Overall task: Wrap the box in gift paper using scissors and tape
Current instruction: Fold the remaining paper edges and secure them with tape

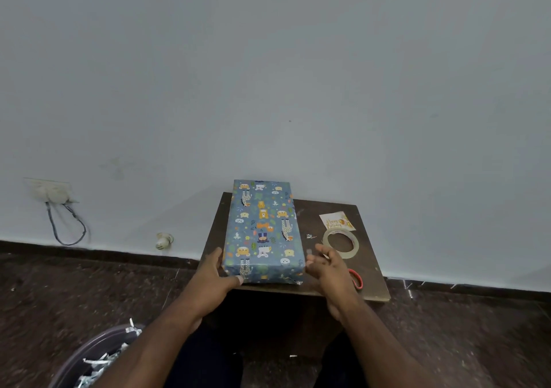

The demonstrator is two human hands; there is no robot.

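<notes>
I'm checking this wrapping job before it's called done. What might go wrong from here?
The wrapped box juts past the small table's far edge; a push from the left hand at its near corner might tip it. The right hand hovers over the scissors and beside the tape roll, so it could knock either off.

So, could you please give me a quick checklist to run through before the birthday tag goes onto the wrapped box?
1. Wrapped box fully covered on the faces in view: ok.
2. Left hand steadying the box's near left corner: ok.
3. Right hand free, holding nothing: ok.
4. Birthday tag lying on the table within reach: ok.
5. Tape roll beside the box: ok.
6. Underside seam taped: cannot tell.
</notes>
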